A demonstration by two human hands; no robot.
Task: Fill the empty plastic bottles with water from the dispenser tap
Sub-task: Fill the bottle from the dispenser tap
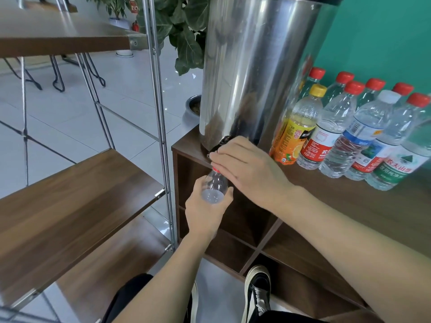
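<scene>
Clear plastic bottle (215, 186): uncapped, red neck ring, tilted, mouth under the black tap (220, 145). Tall stainless-steel cylindrical dispenser (254, 66): upright, far on cabinet top. Capped clear plastic bottles (354, 134): clustered upright, right of dispenser.

Dark wood cabinet (349, 206) with open cubby compartments below, standing on pale tiled floor (70, 117). On its top: steel water dispenser (251, 66) at the left end, set close to the front edge; just right of it, a cluster of capped plastic bottles (354, 131) upright against the green wall, most red-capped, one yellow-capped with orange label (296, 129), one white-capped (363, 134). Left of cabinet: metal-framed shelving unit (77, 194) with wood-grain boards, on the same floor.
</scene>
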